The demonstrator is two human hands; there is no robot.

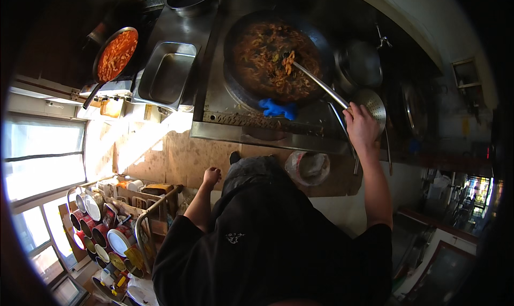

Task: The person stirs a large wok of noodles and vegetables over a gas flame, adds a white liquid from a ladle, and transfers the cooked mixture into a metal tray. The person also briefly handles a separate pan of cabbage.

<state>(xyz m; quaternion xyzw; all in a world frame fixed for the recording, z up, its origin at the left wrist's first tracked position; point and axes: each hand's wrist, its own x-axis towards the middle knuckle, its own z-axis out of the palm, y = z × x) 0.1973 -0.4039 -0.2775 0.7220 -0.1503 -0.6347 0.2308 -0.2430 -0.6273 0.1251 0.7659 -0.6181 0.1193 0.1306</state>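
Fingers (350, 112) of the right hand (364, 130) closed round the ladle (322, 85) near the handle's end. Left hand (212, 176) low by the body, fingers curled in, nothing showing in it. Ladle slants into the wok (320, 38), its head among the food (267, 46), some of it heaped at the tip.

Risks: a hard sweep could throw food over the wok's near edge. A greasy handle could turn in the grip; only 1 hand is on it. Blue cloth (277, 109) lies at the near rim; could scorch if there's flame under it, none visible. Strainer (379, 105) is just beside the right hand, could get knocked if the elbow swings.

Containers: wok, brown strips in dark sauce. Pan (93, 95) at far left, red-orange saucy pieces, handle toward the person. Tray (170, 73), bare metal bottom showing. 1 pot (187, 10) at top, too dark to tell. Bucket (289, 169) below the stove front, clear plastic inside. Cans (100, 234) at lower left, 10+, contents unclear.
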